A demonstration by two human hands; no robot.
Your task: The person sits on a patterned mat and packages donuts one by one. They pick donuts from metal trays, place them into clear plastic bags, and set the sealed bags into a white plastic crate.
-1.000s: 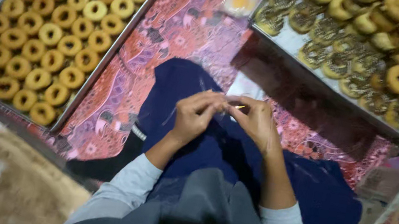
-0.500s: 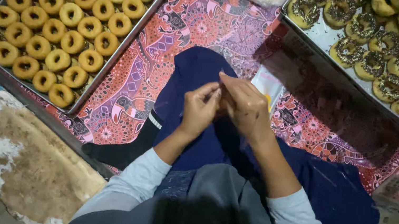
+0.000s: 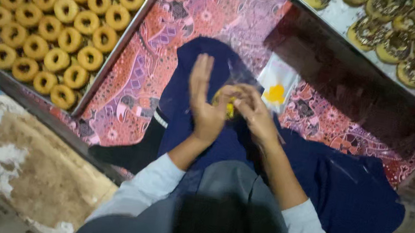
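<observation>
The patterned pink cloth is the landmark here, spread wide under everything. At its left edge sits a big metal tray of plain ring doughnuts, laid in neat rows; at its upper right edge stands a second tray of chocolate-topped doughnuts, set higher and casting a dark shadow onto the cloth. The person's dark blue garment drapes across the middle of the cloth, and a small clear packet with a yellow mark lies on the cloth just beside it.

Over the blue garment, near the cloth's centre, both hands meet. The left hand has its fingers stretched up and open, its palm against a small yellow doughnut in a thin clear wrapper. The right hand is curled round that same piece, pinching it from the other side.

The piece looks light and soft, easily squashed, and its film looks slippery and flimsy. I'd hold it gently by the sides and take the wrapper by its loose edge.
</observation>
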